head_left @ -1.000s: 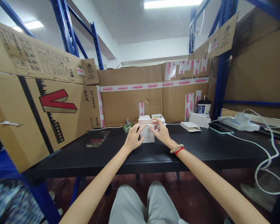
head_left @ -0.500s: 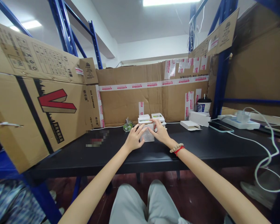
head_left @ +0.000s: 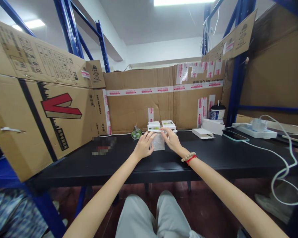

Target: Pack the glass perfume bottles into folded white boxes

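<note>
A small white box (head_left: 158, 144) stands upright on the black table (head_left: 213, 158) in front of me. My left hand (head_left: 143, 147) presses against its left side with the fingers curled round the edge. My right hand (head_left: 172, 140) grips its right side, fingertips at the top flap. A bead bracelet and a red cord sit on my right wrist (head_left: 188, 158). Just behind the box lie two flat white boxes with green labels (head_left: 161, 125).
A small green glass bottle (head_left: 136, 133) stands left of the boxes. To the right lie white box parts (head_left: 202, 133), a phone (head_left: 235, 135), a power strip (head_left: 254, 131) with a white cable, and a cup (head_left: 217, 112). Cardboard walls (head_left: 139, 99) enclose the table.
The hands stay on the small white box; the fingers have shifted slightly along its top edge. The view has barely moved.
</note>
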The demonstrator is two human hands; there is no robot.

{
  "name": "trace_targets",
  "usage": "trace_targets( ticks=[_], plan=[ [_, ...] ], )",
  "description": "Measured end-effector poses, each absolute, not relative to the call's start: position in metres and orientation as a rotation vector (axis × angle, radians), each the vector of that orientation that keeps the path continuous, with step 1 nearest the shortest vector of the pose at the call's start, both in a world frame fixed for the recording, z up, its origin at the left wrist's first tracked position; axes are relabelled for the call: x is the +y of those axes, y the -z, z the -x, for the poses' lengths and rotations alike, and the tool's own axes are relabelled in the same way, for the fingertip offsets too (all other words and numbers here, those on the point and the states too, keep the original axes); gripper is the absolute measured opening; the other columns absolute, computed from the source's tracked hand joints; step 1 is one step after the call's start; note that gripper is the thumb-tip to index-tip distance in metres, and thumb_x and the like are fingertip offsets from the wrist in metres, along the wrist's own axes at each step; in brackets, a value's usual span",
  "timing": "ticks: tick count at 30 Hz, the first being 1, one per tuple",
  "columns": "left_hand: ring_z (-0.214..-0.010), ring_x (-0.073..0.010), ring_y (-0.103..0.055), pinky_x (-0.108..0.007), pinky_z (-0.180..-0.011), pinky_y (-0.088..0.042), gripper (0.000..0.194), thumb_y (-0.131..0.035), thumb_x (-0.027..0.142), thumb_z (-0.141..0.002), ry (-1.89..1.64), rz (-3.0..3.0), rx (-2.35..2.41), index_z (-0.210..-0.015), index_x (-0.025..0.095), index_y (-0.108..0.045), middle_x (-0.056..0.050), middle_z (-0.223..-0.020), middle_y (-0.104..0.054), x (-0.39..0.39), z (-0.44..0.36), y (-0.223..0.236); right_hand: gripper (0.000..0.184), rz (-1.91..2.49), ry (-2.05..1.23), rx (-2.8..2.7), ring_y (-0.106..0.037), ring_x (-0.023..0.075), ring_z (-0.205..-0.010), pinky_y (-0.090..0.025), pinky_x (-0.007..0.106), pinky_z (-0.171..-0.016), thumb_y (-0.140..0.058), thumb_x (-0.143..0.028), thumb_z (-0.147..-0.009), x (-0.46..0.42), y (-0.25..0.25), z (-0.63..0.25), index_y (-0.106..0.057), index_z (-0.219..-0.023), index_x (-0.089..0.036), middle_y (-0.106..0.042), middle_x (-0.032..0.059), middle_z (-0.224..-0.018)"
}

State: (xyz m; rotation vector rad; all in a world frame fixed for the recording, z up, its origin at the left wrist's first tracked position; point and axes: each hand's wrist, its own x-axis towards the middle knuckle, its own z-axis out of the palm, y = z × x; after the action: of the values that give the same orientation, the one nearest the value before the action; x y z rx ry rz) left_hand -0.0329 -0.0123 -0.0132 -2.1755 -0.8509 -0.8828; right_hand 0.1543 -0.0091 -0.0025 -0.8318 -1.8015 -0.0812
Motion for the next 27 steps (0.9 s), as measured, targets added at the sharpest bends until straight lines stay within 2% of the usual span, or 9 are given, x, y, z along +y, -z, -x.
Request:
trace_targets(
  ticks=[10, 17, 27],
  plan=[
    [-0.127, -0.0255, -0.036, -0.04, -0.101, -0.032, 0.056, -0.042, 0.014, -0.074, 0.98, 2.175, -0.855, -0.129, 0.012, -0.039, -0.015, -0.131, -0.046, -0.0124, 0.0319, 0.0121, 0.026, 0.832, 0.111, -1.787, -0.054, 0.0074, -0.054, -0.044, 0.021, -0.055, -0.041, -0.036, -0.09, -0.0103, 0.0025, -0.1541, -0.059, -0.104, -0.024, -0.056, 0.0035, -0.1],
    [-0.119, -0.0242, -0.042, -0.038, -0.098, -0.035, 0.049, -0.042, 0.01, -0.069, 1.102, 2.157, -0.885, -0.118, 0.014, -0.045, -0.013, -0.12, -0.051, -0.0152, 0.0295, 0.0087, 0.034, 0.814, 0.227, -1.945, -0.057, 0.0102, -0.061, -0.045, 0.023, -0.058, -0.034, -0.031, -0.093, -0.0147, 0.0032, -0.1532, -0.047, -0.124, -0.026, -0.055, 0.0038, -0.117],
    [-0.11, -0.0241, -0.044, -0.036, -0.091, -0.037, 0.044, -0.043, 0.009, -0.069, 1.131, 2.073, -0.84, -0.114, 0.014, -0.044, -0.012, -0.11, -0.052, -0.0116, 0.0268, 0.0104, 0.027, 0.777, 0.15, -1.917, -0.052, 0.0077, -0.056, -0.044, 0.022, -0.061, -0.04, -0.033, -0.091, -0.0146, 0.0034, -0.1515, -0.054, -0.112, -0.023, -0.057, 0.0041, -0.113]
  ],
)
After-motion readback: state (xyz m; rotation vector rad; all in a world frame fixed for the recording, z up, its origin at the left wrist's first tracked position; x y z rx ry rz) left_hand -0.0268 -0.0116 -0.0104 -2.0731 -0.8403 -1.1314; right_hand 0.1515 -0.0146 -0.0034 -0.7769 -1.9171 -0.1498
